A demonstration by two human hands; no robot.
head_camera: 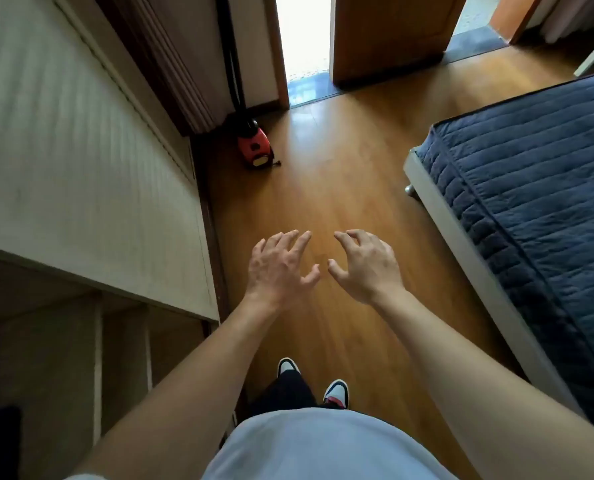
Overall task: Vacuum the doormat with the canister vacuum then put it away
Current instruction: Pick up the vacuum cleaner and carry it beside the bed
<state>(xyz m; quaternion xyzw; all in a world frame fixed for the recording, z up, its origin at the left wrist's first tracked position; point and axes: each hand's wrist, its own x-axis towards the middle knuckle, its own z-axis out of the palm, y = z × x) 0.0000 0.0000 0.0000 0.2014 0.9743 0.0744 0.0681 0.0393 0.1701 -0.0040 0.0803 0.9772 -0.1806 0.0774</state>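
Note:
A small red and black canister vacuum stands on the wooden floor against the wall, ahead and to the left. Its black hose and tube run upright along the wall above it. My left hand and my right hand are stretched out side by side over the floor, fingers spread and loosely bent, holding nothing. Both hands are well short of the vacuum. No doormat can be made out; a patterned strip lies beyond the doorway, too bright to tell.
A white ribbed cabinet front lines the left side. A bed with a dark blue quilt fills the right. A wooden door stands open by the bright doorway. Bare wooden floor runs between cabinet and bed.

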